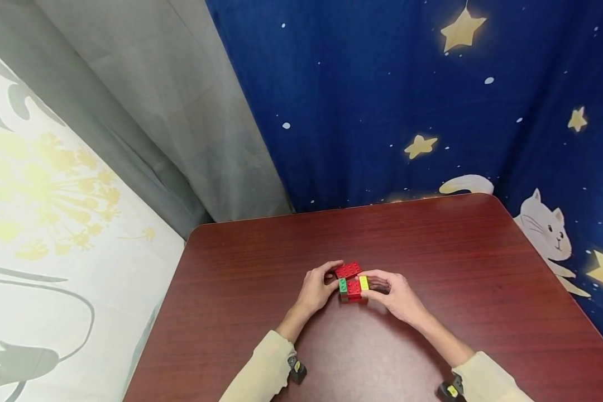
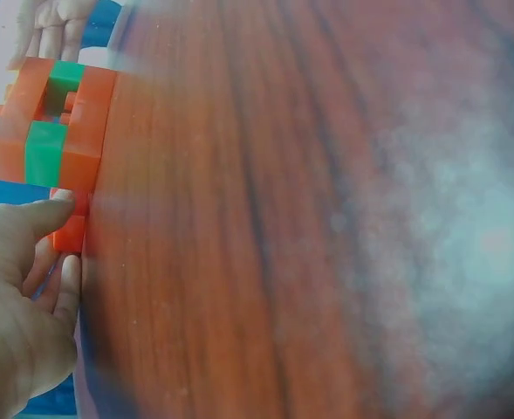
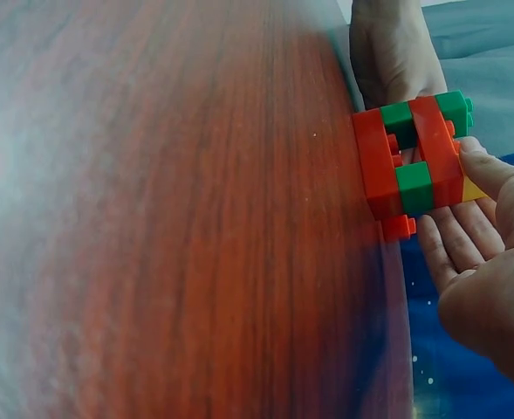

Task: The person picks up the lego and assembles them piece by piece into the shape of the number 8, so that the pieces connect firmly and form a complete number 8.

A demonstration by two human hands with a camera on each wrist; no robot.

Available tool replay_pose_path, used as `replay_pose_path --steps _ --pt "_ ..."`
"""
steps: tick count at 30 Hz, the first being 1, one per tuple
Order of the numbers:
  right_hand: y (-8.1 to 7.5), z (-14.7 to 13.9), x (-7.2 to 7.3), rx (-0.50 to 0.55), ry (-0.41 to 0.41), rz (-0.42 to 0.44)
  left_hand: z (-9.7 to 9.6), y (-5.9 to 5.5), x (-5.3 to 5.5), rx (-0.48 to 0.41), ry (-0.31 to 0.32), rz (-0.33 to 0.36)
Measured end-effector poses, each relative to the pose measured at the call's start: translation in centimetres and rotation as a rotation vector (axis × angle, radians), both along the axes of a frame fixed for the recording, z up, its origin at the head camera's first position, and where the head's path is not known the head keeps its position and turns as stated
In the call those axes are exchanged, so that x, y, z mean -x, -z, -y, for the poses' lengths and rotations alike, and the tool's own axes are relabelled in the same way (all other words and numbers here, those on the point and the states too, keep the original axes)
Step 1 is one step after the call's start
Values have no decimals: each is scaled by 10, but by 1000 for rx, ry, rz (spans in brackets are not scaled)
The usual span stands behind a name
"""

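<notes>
A small stack of toy building bricks [image 1: 353, 287] stands on the table, with red layers and green bricks between them. On its top sit a green brick [image 1: 343, 285] at the left and a yellow brick [image 1: 364, 283] at the right. My right hand [image 1: 399, 296] pinches the yellow brick between thumb and fingers. Just behind the stack lies a studded red brick [image 1: 348, 270], low at the tabletop in the left wrist view. My left hand [image 1: 315, 287] holds that red brick by its left end, thumb on one side and fingers on the other.
The dark red wooden table [image 1: 241, 268] spreads around both hands. Beyond its back edge hang a grey curtain [image 1: 146, 100] and a blue starry curtain [image 1: 362, 100]. A small black camera is strapped at each wrist, by the pale sleeves [image 1: 263, 365].
</notes>
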State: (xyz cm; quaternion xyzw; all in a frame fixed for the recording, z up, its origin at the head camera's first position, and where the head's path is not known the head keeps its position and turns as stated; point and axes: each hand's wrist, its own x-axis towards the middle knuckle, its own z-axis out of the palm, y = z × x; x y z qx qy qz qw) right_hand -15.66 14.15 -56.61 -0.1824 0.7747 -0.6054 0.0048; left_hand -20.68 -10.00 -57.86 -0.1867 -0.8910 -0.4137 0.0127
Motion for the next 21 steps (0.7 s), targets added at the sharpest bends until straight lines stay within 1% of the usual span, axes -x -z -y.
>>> replay_pose_path --steps 5,11,16,21 --pt "0 0 -1 -9 9 14 3 0 0 -29 -4 -8" --pt "1 1 0 -17 9 23 10 -4 -1 -89 -24 4" --pt "1 1 0 -30 10 25 13 -12 -3 -140 -37 -7" --pt "1 0 1 -35 18 14 14 -25 -5 -226 -20 -16"
